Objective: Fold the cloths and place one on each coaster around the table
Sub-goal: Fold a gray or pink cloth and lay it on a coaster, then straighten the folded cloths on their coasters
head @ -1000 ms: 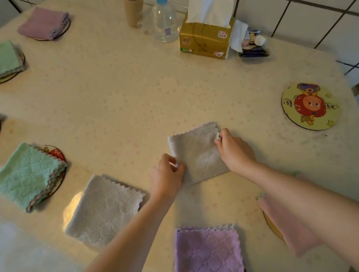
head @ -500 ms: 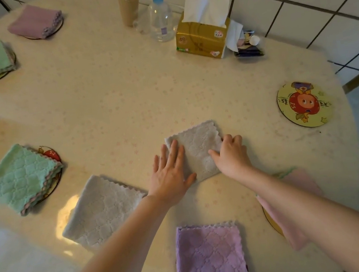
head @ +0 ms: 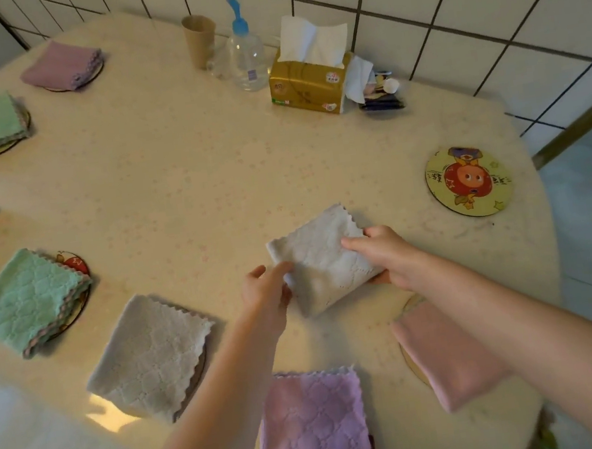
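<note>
Gripping the folded grey cloth — left hand, right hand

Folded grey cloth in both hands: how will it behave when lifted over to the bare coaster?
The grey cloth looks soft and quilted, so probably floppy; layers may unfold if gripped by one edge. Likely light. Both the left hand and right hand pinching it should keep it folded.

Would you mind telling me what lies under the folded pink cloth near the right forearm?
A round coaster shows as a curved rim beyond the pink cloth at its far and left edges. The coaster's face and picture are covered, and the right forearm hides the cloth's right side.
</note>
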